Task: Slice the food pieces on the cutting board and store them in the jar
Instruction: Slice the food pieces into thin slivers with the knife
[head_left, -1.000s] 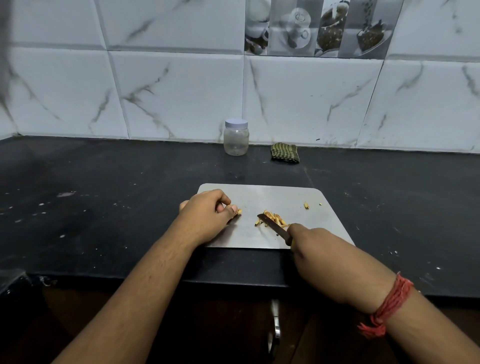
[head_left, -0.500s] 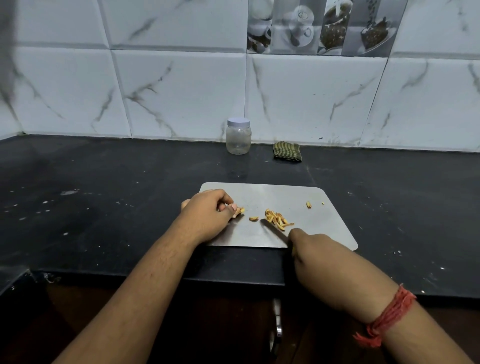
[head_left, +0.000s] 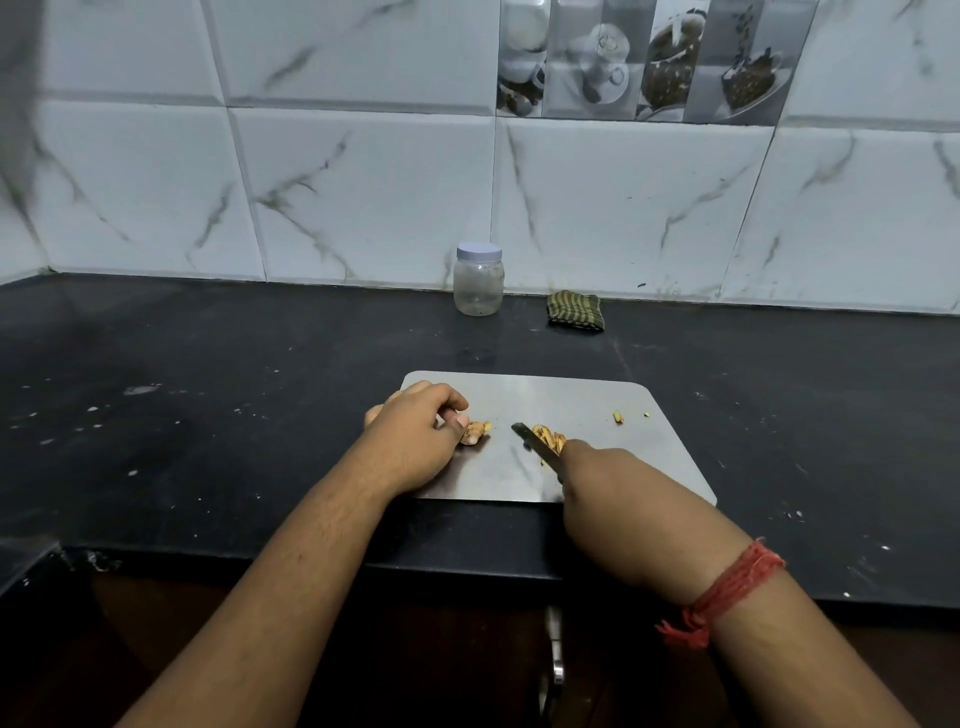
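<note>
Pinching small tan food piece (head_left: 475, 431) on steel cutting board (head_left: 649, 457), left hand (head_left: 415, 441) fingers curled. Right hand (head_left: 613, 493) clamps dark knife (head_left: 535, 441). Piece looks light, slippery; hold far from blade.

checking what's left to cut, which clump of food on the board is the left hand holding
The pale piece on the board's left part, pinched at the left hand's fingertips. The sliced pile lies by the knife blade; two small bits sit loose toward the right.

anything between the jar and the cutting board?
Nothing: head view shows only bare black counter between jar and cutting board.
</note>
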